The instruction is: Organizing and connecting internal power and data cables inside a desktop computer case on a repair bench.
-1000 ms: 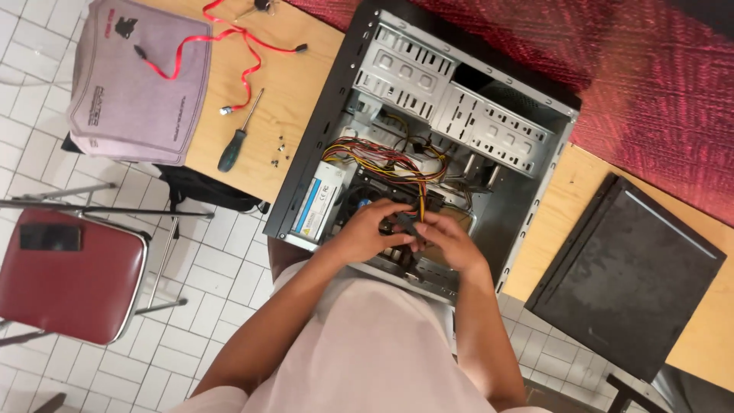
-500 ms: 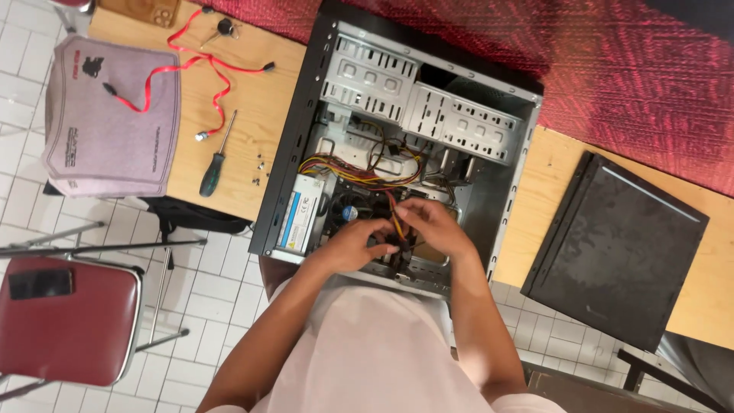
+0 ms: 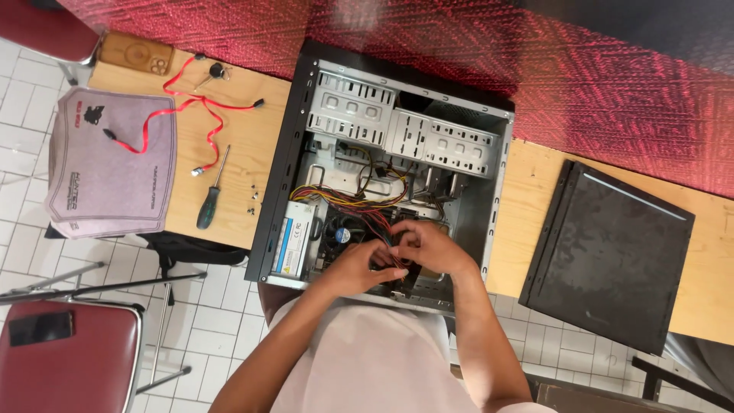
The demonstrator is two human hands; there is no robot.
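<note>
Where cables (image 3: pixel 375 210) bunch, both hands' fingers (image 3: pixel 394 271) pinch them, inside open computer case (image 3: pixel 302 115).

One open computer case (image 3: pixel 306 145) lies on the wooden table (image 3: pixel 245 122); one detached black side panel (image 3: pixel 608 256) rests beside it; two hands, the left hand (image 3: pixel 358 266) and the right hand (image 3: pixel 428 246), work inside; one power supply (image 3: pixel 294 239); one fan (image 3: pixel 342 235); one green-handled screwdriver (image 3: pixel 209 200); one red cable (image 3: pixel 187 107); one grey mat (image 3: pixel 111 164); a few small screws (image 3: pixel 251 200), about four; one red-seated chair (image 3: pixel 65 356) in full view on the tiled floor
</note>
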